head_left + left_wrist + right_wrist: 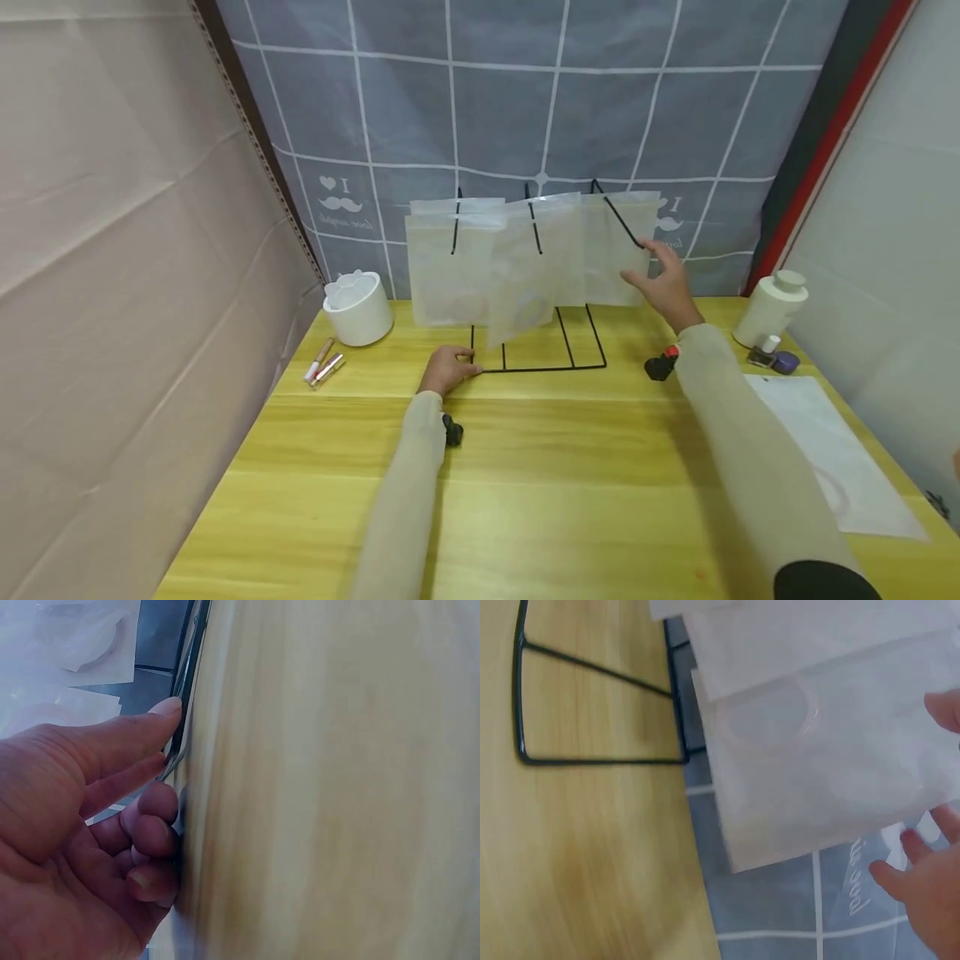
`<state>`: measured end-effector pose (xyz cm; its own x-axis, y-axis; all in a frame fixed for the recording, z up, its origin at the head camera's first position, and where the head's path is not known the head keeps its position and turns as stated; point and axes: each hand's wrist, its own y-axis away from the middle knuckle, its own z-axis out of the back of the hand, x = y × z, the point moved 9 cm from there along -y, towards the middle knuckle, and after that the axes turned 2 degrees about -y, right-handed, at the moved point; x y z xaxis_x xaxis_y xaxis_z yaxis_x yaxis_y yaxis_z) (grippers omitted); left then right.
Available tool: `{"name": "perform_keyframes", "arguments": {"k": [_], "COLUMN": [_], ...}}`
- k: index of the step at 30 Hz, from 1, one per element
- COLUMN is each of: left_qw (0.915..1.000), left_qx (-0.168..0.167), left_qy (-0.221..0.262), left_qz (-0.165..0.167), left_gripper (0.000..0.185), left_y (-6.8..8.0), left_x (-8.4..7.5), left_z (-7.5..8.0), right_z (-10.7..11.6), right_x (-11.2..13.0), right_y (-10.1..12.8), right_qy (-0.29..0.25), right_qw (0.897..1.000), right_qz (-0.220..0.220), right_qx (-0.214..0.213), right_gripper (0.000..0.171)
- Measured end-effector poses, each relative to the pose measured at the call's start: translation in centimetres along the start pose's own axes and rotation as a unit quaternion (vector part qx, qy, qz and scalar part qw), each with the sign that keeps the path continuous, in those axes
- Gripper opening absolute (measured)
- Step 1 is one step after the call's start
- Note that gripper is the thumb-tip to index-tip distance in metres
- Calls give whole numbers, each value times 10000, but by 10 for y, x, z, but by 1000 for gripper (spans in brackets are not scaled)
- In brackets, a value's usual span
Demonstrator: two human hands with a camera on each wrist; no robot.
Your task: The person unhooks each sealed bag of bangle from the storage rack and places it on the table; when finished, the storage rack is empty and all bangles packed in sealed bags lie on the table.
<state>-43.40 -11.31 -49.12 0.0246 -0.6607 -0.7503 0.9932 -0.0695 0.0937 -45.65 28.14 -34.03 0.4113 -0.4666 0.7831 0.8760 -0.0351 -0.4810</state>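
A black wire rack point(551, 368) stands on the table with translucent plastic bags point(450, 271) hanging from its three upper prongs. My left hand point(447, 368) pinches the base wire at the rack's front left corner. In the left wrist view, the thumb of that hand point(82, 817) lies along the black wire and the other fingers curl beneath. My right hand point(666, 283) is at the right-hand bag point(615, 258), fingers spread, fingertips right at the tip of the right prong. From the right wrist, the thumb and fingers of this hand point(937, 885) appear spread around the bag's edge point(802, 772).
A white round pot point(360, 312) and two small cosmetic tubes point(324, 367) sit at the left. On the right are a white bottle point(771, 308), a small dark bottle point(762, 354), a purple jar point(786, 362) and a flat plastic bag point(840, 450). A tile-patterned sheet point(502, 108) hangs behind.
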Motion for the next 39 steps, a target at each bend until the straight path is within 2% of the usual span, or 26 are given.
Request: {"name": "perform_keyframes", "arguments": {"k": [3, 6, 13, 18, 22, 25, 30, 39], "left_qw": [10000, 10000, 9999, 9999, 9998, 9998, 9998, 9999], "left_qx": [12, 48, 26, 41, 16, 3, -4, -17], "left_qy": [-28, -44, -67, -43, -119, -126, -102, -122], "left_qz": [-12, -12, -111, -126, -153, -163, -156, -47], "left_gripper": [43, 44, 44, 44, 43, 44, 44, 44], "left_y": [1, 1, 2, 3, 4, 4, 3, 3], "left_x": [-1, -1, -3, -4, -4, -4, -4, 0], "left_z": [1, 1, 1, 0, 0, 1, 0, 2], "right_z": [-5, -12, -18, -18, -16, -12, 1, 20], "right_x": [11, 20, 32, 35, 36, 38, 42, 56], "right_y": [0, 2, 0, 5, 14, 22, 39, 71], "right_qy": [48, 288, 666, 782, 668, 543, 686, 789], "right_qw": [9997, 9987, 9954, 9927, 9924, 9930, 9906, 9806], "right_qz": [188, 387, 664, 897, 1015, 1036, 1173, 1779], "right_qx": [-176, -167, -184, -214, -191, -155, -166, -249], "right_gripper": [53, 49, 63, 63, 60, 59, 58, 57]}}
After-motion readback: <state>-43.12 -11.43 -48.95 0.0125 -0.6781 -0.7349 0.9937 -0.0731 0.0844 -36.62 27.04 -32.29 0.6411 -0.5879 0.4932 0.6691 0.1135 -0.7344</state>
